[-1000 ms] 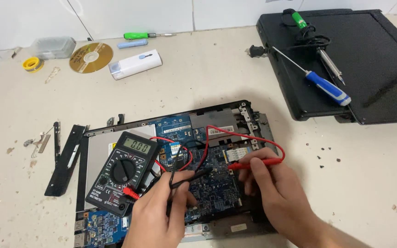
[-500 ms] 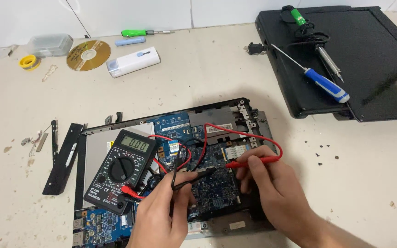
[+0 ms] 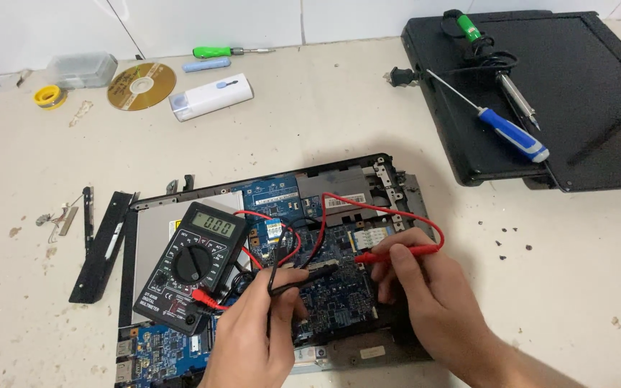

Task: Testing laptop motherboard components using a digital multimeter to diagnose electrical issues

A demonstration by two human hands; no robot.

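Observation:
An opened laptop base with a blue circuit board [image 3: 339, 287] lies on the beige table. On its left part rests a black multimeter [image 3: 194, 262] with a lit display. My left hand [image 3: 260, 334] grips the black probe [image 3: 303, 276], its tip on the board. My right hand [image 3: 425, 298] pinches the red probe [image 3: 397, 253], tip pointing left onto the board. Red and black leads loop from the meter over the board.
A black laptop lid [image 3: 540, 93] at the far right carries a blue-handled screwdriver [image 3: 504, 129], a soldering iron [image 3: 515, 90] and a green tool. At the back left lie a disc [image 3: 141, 85], a white box [image 3: 210, 97], a green screwdriver [image 3: 228, 51] and a yellow solder roll [image 3: 50, 95]. Black trim strips [image 3: 102, 244] lie left.
Both hands stay on the probes over the board with only slight shifts. The view has drifted a little; the multimeter has not moved.

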